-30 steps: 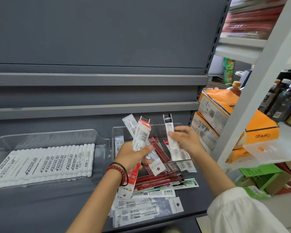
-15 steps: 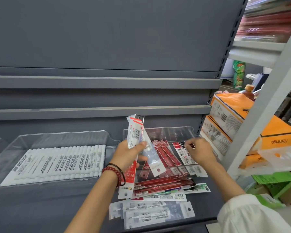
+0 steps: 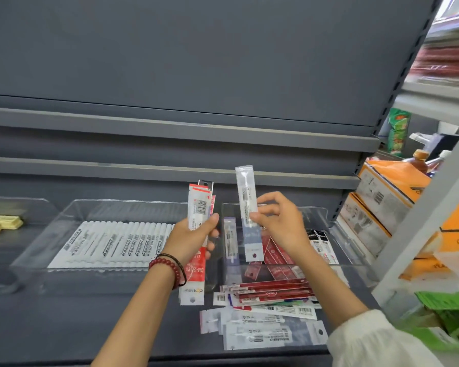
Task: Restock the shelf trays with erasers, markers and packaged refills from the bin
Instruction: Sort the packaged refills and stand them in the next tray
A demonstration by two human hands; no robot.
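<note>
head view, stock on shelf:

- left hand: grips a bundle of red-and-white refill packs. thumb lies across the front, fingers curl round the back. the bundle is upright, and its lower end hangs in front of the gap between the two trays. bracelets, red beads and a dark cord, on the wrist.
- right hand: thumb and forefinger pinch one white pack at about mid-length, the other fingers loosely curled behind. the pack is upright, just right of the bundle and not touching it, its lower end over the refill tray. white sleeve at the near right.
- marker tray: clear, centre left. it holds white markers side by side in one flat row, printed sides up.
- refill tray: clear, just right of the marker tray. inside lie red packs fanned at angles, black-and-white packs at the right side, and a purple-topped pack at the left side.
- shelf: grey. loose red packs lie crosswise near the refill tray's front wall. loose white packs overlap by the near edge.
- erasers: yellow blocks, far left, well apart from both hands.
- orange boxes: stacked on the next rack, right.
</note>
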